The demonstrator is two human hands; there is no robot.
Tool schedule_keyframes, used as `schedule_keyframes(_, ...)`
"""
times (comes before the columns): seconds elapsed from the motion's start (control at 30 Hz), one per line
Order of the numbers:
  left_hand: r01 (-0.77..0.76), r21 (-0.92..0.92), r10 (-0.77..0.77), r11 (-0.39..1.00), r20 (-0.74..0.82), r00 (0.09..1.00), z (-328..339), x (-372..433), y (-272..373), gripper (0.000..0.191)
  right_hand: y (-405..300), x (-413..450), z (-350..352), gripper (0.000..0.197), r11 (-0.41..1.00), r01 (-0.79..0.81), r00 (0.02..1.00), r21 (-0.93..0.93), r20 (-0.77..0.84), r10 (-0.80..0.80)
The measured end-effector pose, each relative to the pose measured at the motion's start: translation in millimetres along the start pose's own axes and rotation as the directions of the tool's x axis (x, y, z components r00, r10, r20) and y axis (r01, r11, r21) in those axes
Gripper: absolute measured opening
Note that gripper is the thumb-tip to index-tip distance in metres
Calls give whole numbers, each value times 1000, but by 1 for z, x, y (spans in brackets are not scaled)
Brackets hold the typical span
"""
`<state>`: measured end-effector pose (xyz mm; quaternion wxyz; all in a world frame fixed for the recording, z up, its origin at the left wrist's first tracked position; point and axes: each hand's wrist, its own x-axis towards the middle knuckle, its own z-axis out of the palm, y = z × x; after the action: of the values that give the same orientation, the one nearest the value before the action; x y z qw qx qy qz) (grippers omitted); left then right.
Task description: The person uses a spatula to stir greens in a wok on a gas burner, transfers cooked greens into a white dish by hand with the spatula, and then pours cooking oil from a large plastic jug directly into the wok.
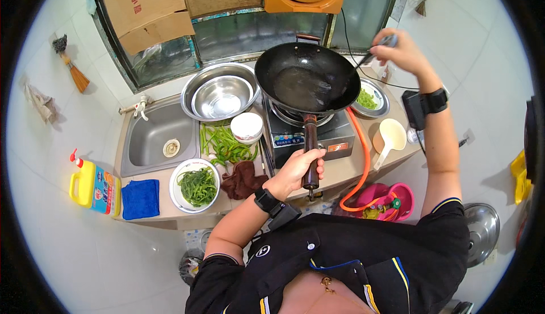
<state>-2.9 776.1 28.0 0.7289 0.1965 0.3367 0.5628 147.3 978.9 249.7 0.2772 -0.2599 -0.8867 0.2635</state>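
Observation:
My left hand (298,167) grips the dark wooden handle of a black wok (283,75), which rests over the burner of a gas stove (340,133). A shiny wet patch shows inside the wok. Above the wok's right side, my right hand (398,52) is closed on the grey handle of a utensil (367,58). The utensil's dark shaft slants down to the wok's right rim; its working end cannot be made out. To the right of the wok, a plate of chopped green vegetable (367,100) sits in a metal dish (384,110).
Nested steel basins (187,88) stand left of the wok, beside a sink (149,135). Green peppers (230,143), white bowls (247,126), a bowl of cooked greens (174,186) and a brown cloth (242,180) lie nearer. An orange gas hose (365,160) hangs over the right counter edge, near a cream ladle (392,134).

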Motion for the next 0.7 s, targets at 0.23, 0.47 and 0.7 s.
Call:
schedule_keyframes(0.23, -7, -20, 7, 1000, -4, 1000, 1, 2, -1, 19, 63, -27, -27, 18, 908, -201, 979, 368, 110, 172)
schedule_keyframes(0.47, 26, 20, -25, 999, -21, 999, 5, 1, 1, 15, 134, -39, 55, 18, 556, -288, 940, 779, 120, 319)
schedule_keyframes(0.7, 29, 20, -29, 999, -20, 999, 5, 2, -1, 18, 121, 1, 98, 17, 537, -109, 944, 837, -83, 321)
